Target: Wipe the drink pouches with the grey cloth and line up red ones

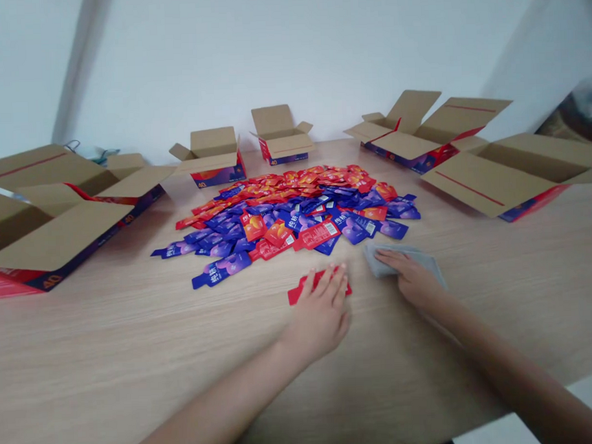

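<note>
Flat on the pale wood-grain counter [150, 356], a glossy red packet [295, 296] with a narrow neck at one end lies beneath the left hand [318, 312], whose fingers are slightly spread and pressed over it. Just to the right, the right hand [414, 277] rests on a folded, soft-looking grey cloth [426, 259]; its fingers are outstretched and lie close together on top.

Beyond both hands spreads a low, loose pile [295, 209] of smooth, shiny packets, orange-red ones mostly at the back, purple-blue ones mostly in front, a few showing printed white barcodes. One purple packet [222, 270] lies at its near left edge.

Around the pile stand open cardboard boxes [283, 145], their flaps plain matte brown and their outer walls printed red and dark blue, several marked "40". Behind them rises a smooth, pale wall [294, 53].
</note>
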`<move>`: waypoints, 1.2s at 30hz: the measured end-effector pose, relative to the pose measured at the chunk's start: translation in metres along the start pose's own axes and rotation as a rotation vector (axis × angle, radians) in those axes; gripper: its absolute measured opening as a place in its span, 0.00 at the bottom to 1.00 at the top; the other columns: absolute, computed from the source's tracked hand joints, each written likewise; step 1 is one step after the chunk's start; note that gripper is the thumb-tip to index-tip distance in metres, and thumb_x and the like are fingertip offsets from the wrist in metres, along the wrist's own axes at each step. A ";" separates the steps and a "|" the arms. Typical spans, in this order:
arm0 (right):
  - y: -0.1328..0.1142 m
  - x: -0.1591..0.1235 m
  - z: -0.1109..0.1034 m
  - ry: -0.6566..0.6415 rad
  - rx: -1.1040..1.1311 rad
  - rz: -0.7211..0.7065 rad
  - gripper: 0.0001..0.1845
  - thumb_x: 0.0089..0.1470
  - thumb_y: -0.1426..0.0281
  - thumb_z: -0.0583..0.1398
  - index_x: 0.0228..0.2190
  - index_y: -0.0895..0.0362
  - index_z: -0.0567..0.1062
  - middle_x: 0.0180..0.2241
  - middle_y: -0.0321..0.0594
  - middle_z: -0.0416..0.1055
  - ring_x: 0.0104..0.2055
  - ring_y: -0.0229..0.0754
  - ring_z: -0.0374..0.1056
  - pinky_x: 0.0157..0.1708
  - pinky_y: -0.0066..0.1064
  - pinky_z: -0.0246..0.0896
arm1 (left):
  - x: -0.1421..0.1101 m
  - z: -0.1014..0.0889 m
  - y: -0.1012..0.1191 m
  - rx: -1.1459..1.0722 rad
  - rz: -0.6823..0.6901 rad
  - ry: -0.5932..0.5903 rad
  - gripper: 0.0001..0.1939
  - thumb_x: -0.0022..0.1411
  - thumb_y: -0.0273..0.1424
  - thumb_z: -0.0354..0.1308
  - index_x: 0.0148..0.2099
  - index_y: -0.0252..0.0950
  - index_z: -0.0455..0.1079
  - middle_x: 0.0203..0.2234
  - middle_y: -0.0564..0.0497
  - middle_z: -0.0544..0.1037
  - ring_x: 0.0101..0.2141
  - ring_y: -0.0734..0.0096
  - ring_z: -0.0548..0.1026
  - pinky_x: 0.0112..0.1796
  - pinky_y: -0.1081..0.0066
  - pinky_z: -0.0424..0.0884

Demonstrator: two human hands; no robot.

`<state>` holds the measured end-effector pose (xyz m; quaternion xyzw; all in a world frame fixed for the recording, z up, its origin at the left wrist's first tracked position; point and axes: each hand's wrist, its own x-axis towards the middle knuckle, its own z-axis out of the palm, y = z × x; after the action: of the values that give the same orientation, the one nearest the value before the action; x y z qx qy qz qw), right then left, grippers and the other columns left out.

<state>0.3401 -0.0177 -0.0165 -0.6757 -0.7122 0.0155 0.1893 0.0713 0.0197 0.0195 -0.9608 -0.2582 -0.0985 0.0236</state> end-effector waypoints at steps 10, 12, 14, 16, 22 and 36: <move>0.068 0.031 0.010 0.044 -0.225 0.035 0.40 0.44 0.83 0.49 0.60 0.57 0.63 0.63 0.43 0.58 0.65 0.51 0.51 0.62 0.53 0.49 | 0.031 0.043 -0.080 0.038 -0.315 0.090 0.28 0.69 0.39 0.42 0.67 0.33 0.54 0.64 0.44 0.59 0.64 0.53 0.53 0.61 0.47 0.48; 0.069 0.032 0.011 0.058 -0.209 0.045 0.40 0.44 0.83 0.50 0.60 0.57 0.63 0.63 0.43 0.59 0.65 0.51 0.52 0.62 0.53 0.49 | 0.032 0.038 -0.108 0.040 -0.276 0.076 0.28 0.68 0.38 0.43 0.67 0.35 0.53 0.64 0.46 0.58 0.65 0.54 0.51 0.61 0.48 0.48; 0.068 0.032 0.011 0.068 -0.193 0.053 0.40 0.43 0.83 0.50 0.60 0.56 0.63 0.63 0.43 0.59 0.65 0.50 0.53 0.62 0.52 0.50 | 0.035 0.034 -0.133 0.051 -0.282 0.078 0.28 0.68 0.37 0.43 0.67 0.37 0.53 0.65 0.47 0.56 0.65 0.54 0.50 0.60 0.50 0.50; 0.067 0.031 0.011 0.074 -0.182 0.059 0.41 0.42 0.83 0.51 0.60 0.55 0.63 0.63 0.42 0.58 0.65 0.50 0.53 0.62 0.51 0.50 | 0.037 0.031 -0.153 0.063 -0.310 0.092 0.27 0.68 0.37 0.43 0.68 0.38 0.53 0.66 0.46 0.55 0.65 0.53 0.50 0.58 0.51 0.55; 0.067 0.029 0.008 0.088 -0.126 0.066 0.42 0.41 0.84 0.50 0.59 0.56 0.64 0.62 0.42 0.60 0.64 0.48 0.53 0.62 0.49 0.51 | 0.041 0.024 -0.153 0.111 -0.350 0.160 0.24 0.68 0.32 0.41 0.63 0.31 0.60 0.61 0.37 0.62 0.60 0.48 0.59 0.53 0.48 0.60; 0.057 0.028 -0.002 0.124 0.006 0.109 0.38 0.40 0.86 0.49 0.55 0.63 0.68 0.59 0.48 0.65 0.62 0.46 0.58 0.62 0.49 0.51 | 0.189 0.044 -0.084 0.069 0.049 0.034 0.26 0.61 0.26 0.51 0.61 0.43 0.63 0.58 0.48 0.67 0.53 0.57 0.64 0.49 0.57 0.64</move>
<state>0.3948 0.0140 -0.0233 -0.7127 -0.6611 -0.0139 0.2340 0.1973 0.1899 0.0144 -0.9636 -0.2374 -0.1054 0.0635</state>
